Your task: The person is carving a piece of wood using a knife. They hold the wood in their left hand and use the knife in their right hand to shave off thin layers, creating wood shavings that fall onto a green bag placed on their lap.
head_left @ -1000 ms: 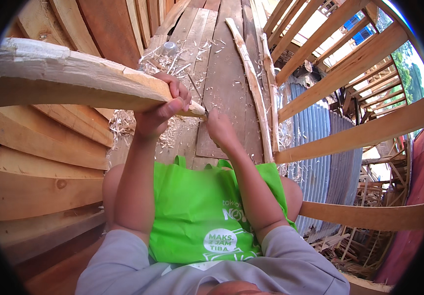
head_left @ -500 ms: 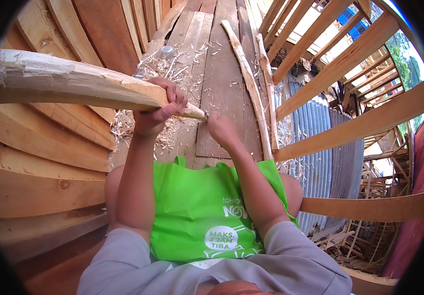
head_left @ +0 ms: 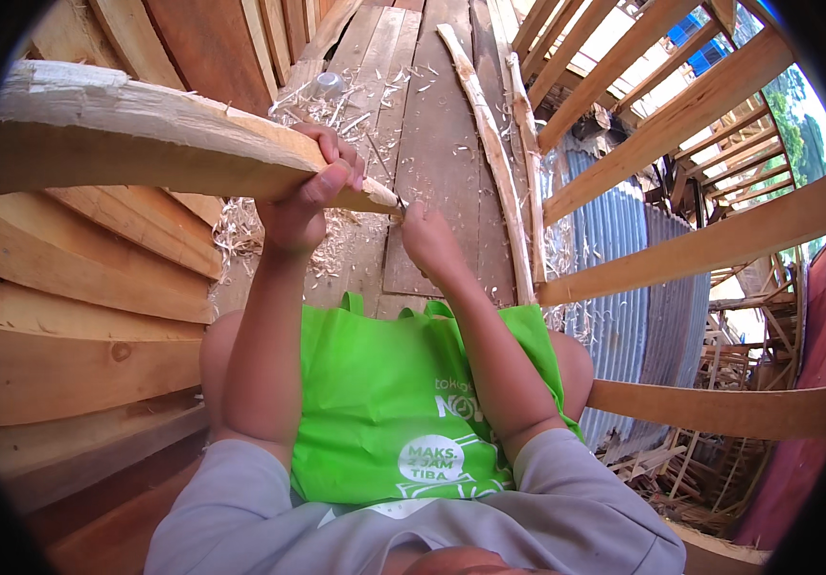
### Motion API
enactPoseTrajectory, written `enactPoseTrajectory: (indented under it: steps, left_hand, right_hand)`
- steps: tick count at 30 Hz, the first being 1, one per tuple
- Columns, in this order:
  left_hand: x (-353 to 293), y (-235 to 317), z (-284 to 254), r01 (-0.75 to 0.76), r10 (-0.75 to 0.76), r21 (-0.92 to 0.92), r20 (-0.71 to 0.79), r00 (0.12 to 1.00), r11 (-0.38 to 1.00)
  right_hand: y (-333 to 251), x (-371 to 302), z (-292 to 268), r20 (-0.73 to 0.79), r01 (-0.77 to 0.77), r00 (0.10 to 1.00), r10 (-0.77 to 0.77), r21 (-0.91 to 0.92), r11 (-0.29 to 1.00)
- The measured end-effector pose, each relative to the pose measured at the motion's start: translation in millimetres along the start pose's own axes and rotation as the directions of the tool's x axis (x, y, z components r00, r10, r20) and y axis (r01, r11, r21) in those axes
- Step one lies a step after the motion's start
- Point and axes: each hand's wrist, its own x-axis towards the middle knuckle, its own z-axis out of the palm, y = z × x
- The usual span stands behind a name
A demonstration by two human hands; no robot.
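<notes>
A long, thick piece of pale wood (head_left: 159, 110) comes in from the left and tapers toward the middle. Its upper edge is roughly hewn and its flat side is smooth. My left hand (head_left: 308, 192) wraps around it close to the narrow end. At that tip, my right hand (head_left: 424, 235) is closed on a knife (head_left: 401, 204); only a bit of dark blade shows, against the wood, and the handle is hidden in my fist. Over my lap lies a green cloth bag (head_left: 365, 402), below both forearms.
Curled wood shavings (head_left: 240, 235) litter the plank floor (head_left: 437, 144). A clear plastic cup (head_left: 328, 85) lies among them. Two peeled poles (head_left: 485, 134) run along the floor's right side, beside a slatted wooden railing (head_left: 662, 259). Boards (head_left: 87, 355) line the left; corrugated metal sheets (head_left: 609, 249) show beyond the railing.
The wood has rolled and lifted slightly, so more of its flat side shows. My right hand and the blade have shifted a little up along with its tip.
</notes>
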Motion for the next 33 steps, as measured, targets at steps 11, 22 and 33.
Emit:
enactPoseTrajectory:
  steps: [11, 22, 33]
  left_hand:
    - [1.9, 1.3, 8.6, -0.006, 0.011, 0.104, -0.049, 0.999, 0.995]
    - [5.3, -2.5, 21.7, -0.008, 0.022, 0.127, -0.11, 0.994, 0.992]
    - [3.1, -1.9, 14.9, -0.007, 0.025, 0.126, -0.143, 0.989, 0.992]
  right_hand:
    - [17.4, 7.1, -2.0, 0.143, -0.355, 0.93, 0.339, 0.108, 0.929]
    - [67.4, 24.0, 7.1, 0.042, -0.375, 0.927, 0.373, 0.044, 0.926]
    - [63.6, 24.4, 11.3, 0.068, -0.361, 0.932, 0.356, 0.109, 0.926]
